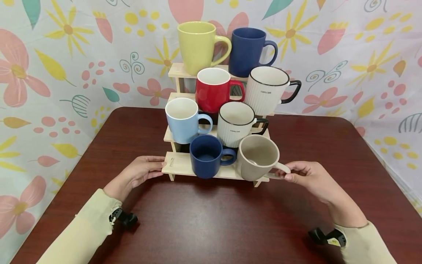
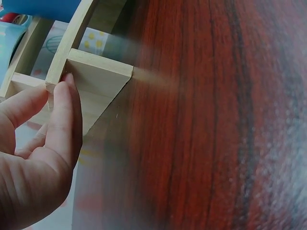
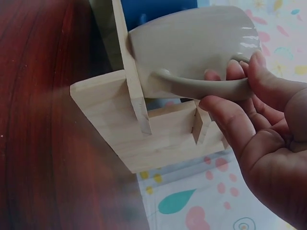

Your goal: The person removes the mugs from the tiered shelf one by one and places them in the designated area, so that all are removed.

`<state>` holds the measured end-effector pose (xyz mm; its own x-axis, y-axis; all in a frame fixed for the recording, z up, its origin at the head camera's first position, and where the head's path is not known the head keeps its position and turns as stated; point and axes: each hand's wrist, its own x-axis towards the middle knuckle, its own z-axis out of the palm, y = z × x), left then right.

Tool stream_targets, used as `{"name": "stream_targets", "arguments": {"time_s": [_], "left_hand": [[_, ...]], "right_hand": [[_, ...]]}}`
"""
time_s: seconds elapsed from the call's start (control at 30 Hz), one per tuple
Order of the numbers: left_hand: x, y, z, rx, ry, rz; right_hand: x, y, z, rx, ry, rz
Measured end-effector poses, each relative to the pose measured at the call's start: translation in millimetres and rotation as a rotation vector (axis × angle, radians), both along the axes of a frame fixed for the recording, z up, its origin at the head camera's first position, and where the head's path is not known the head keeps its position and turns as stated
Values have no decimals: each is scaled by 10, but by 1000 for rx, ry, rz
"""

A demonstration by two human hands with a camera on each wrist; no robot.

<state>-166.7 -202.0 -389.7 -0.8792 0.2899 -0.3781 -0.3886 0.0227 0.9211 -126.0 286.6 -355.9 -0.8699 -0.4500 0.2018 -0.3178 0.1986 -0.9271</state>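
A stepped wooden rack (image 1: 179, 164) holds mugs on its tiers. At the left end of its lowest board, my left hand (image 1: 144, 171) pinches the board's corner between thumb and fingers; the left wrist view shows this hand (image 2: 45, 139) beside the rack's side panel (image 2: 98, 76). On the right end of that board sits a beige mug (image 1: 245, 161). My right hand (image 1: 304, 178) holds its handle (image 3: 206, 88), with thumb and fingers curled around it. A dark blue mug (image 1: 204, 161) stands just left of the beige one.
Higher tiers carry a light blue mug (image 1: 182, 126), two white ribbed mugs (image 1: 234, 128) with black handles, a red mug (image 1: 211, 93), a yellow mug (image 1: 196, 49) and another dark blue mug (image 1: 245, 53). The rack stands on a dark wooden table (image 1: 211, 220) before a floral cloth (image 1: 115, 33).
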Motion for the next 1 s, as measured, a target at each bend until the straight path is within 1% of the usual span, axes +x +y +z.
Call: {"name": "stream_targets", "arguments": {"time_s": [0.2,0.4,0.67,0.77,0.93,1.0], "left_hand": [[2,-2,2,-16,-7,7],[2,1,12,-35,-8,7],[-5,1,18,-35,-16,4],[-7,1,17,-35,-18,6],[-5,1,16,-35,-18,8],[-5,3,17,-36,-14,6]], "right_hand": [[4,-14,-12,-68,-32,13],[10,-5,-20,-78,-38,-6],[29,46,-46,-122,-47,15],[39,61,-50,-134,-43,26],[63,89,-41,-145,-7,39],[76,106,-34,-155,-8,42]]}}
